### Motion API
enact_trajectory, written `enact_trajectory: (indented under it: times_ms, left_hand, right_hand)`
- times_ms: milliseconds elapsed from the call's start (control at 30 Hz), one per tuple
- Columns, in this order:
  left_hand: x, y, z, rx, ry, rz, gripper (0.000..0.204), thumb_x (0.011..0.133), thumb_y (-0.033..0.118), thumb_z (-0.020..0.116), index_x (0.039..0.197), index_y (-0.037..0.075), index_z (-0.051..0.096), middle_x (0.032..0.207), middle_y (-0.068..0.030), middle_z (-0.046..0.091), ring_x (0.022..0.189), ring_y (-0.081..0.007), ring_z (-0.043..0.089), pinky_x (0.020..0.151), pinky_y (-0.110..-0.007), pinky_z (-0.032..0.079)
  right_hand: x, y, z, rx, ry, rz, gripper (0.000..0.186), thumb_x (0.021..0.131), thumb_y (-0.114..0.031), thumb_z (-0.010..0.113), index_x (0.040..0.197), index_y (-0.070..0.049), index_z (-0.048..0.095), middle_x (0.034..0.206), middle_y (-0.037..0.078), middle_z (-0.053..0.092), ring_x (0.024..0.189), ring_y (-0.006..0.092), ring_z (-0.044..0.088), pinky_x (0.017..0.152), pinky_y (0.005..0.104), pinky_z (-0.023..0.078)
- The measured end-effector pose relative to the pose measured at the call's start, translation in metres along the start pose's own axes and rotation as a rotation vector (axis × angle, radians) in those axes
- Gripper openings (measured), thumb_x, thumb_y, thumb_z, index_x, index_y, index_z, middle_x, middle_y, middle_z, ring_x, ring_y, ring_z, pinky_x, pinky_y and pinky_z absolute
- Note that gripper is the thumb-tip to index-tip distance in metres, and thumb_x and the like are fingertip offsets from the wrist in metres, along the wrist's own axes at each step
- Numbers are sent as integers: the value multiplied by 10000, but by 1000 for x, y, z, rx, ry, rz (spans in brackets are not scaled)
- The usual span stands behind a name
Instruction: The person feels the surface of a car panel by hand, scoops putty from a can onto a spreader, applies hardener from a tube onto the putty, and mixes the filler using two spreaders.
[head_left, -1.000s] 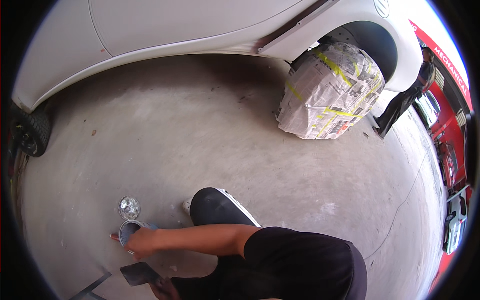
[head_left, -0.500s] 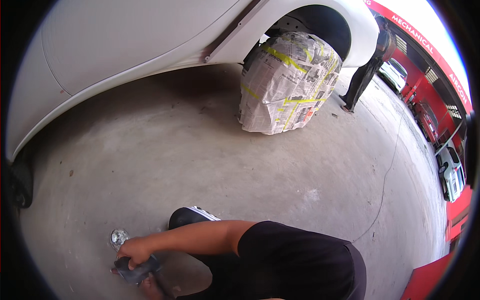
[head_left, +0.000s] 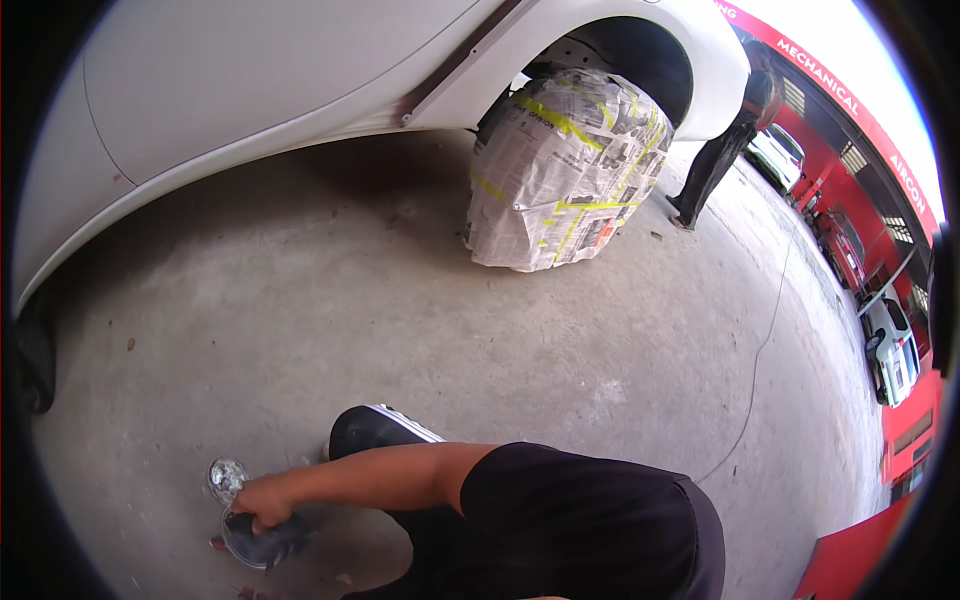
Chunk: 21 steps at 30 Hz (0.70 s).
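My right hand (head_left: pixel 262 500), its bare arm reaching across from a black sleeve, is closed over the edge of a dark, round, shallow thing with a pale rim (head_left: pixel 240 550), low over the floor. Motion blur and the fingers hide its exact kind. Beside the knuckles lies a round silvery tin or lid (head_left: pixel 227 478) with a crumpled-looking, shiny face. A small red piece (head_left: pixel 218 543) shows at the dark thing's left edge. Of my left hand (head_left: pixel 250 593), only what seems a blurred reddish patch shows at the lower edge; its fingers cannot be made out.
A white car body (head_left: pixel 270 70) stands ahead, its wheel wrapped in taped newspaper (head_left: pixel 560 180). Another wheel (head_left: pixel 36 365) is at far left. My knee (head_left: pixel 375 430) is beside my forearm. A person (head_left: pixel 720 150) stands beyond the car. A thin cable (head_left: pixel 757 365) crosses the concrete floor.
My left hand has dropped toward the lower edge, away from the dark thing. The dark thing has turned, showing its round rim, still under my right hand. The whole view has shifted slightly.
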<state>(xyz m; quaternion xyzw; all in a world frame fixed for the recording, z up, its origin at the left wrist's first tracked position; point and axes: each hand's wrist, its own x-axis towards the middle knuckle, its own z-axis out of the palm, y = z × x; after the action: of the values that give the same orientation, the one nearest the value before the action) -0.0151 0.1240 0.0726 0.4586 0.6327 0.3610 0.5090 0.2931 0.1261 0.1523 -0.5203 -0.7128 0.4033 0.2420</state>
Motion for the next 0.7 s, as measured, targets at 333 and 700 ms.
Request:
enact_trajectory:
  times_ms: [333, 700]
  left_hand:
    - [-26, 7, 62, -594, 21, -44, 442, 994, 390, 448, 1151, -1, 579, 828, -60, 530, 689, -167, 483, 635, -320, 453]
    - [4, 17, 34, -220, 84, 221, 421, 902, 373, 648, 1040, -12, 549, 826, -75, 579, 664, -130, 542, 565, -264, 478]
  right_hand:
    - [-11, -3, 10, -48, 21, -53, 513, 778, -186, 691, 1270, -125, 556, 1064, 192, 650, 1014, 387, 614, 858, 474, 478]
    - [-5, -9, 7, 332, 30, -113, 375, 791, -273, 740, 994, 33, 668, 885, 188, 690, 818, 304, 675, 712, 412, 502]
